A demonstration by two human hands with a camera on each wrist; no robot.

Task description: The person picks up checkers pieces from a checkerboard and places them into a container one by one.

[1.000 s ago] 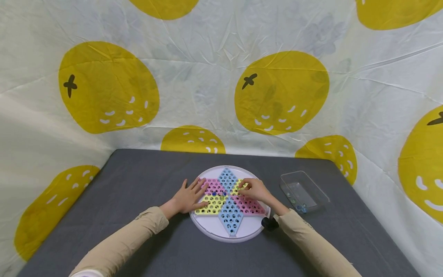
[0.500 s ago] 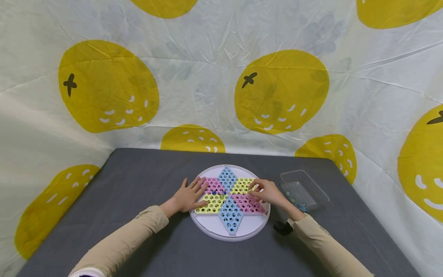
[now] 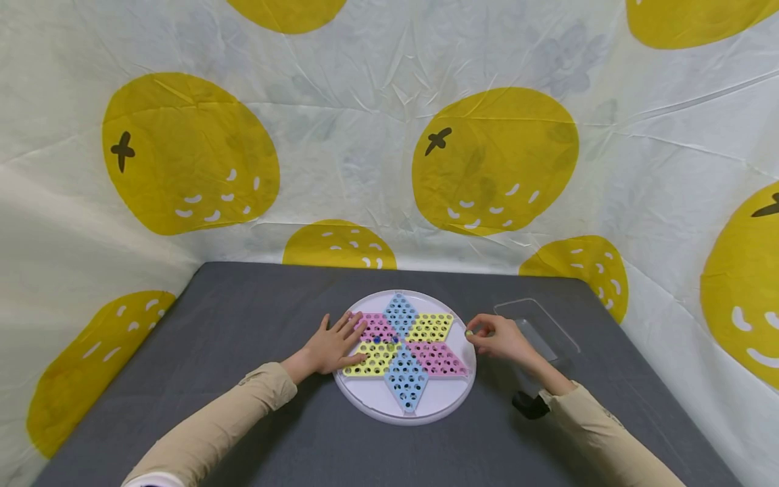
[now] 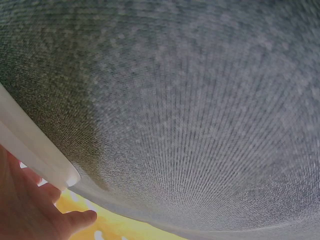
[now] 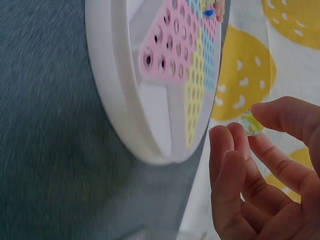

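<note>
A round white Chinese checkers board with a star of pink, yellow and light blue holed sections lies on the table. My left hand rests with spread, straight fingers on the board's left side. Just off the right rim, my right hand pinches a clear marble with a yellow-green swirl between thumb and fingers. Blue marbles and a greenish marble sit in holes near the star's centre. The left wrist view shows only part of the left hand at the board's edge.
A clear plastic box stands right of the board, partly hidden by my right hand and forearm. The dark grey table carries everything. A white cloth printed with yellow fruit hangs behind.
My right hand has moved right, from over the star's yellow section to past the board's rim, and a marble now shows in its fingers. The left hand has stayed still.
</note>
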